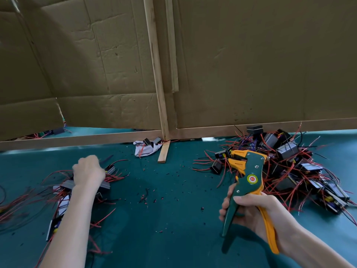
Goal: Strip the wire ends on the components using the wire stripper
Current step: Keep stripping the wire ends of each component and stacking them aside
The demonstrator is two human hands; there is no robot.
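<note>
A green and yellow wire stripper [248, 176] is held upright at the right, jaws pointing left and up; my right hand [251, 213] grips its two handles. On the left my left hand [88, 171] reaches down into a pile of dark components with red and black wires [63, 190], fingers curled and hidden behind the knuckles. Whether it holds a component I cannot tell. A bigger heap of dark box components with red wires [289, 167] lies at the right, behind the stripper.
The teal table mat [164, 209] is strewn with small bits of stripped insulation [144, 198]. A cardboard screen on a wooden frame [162, 105] stands across the back. A crumpled white cloth with a few components [144, 148] lies at its foot.
</note>
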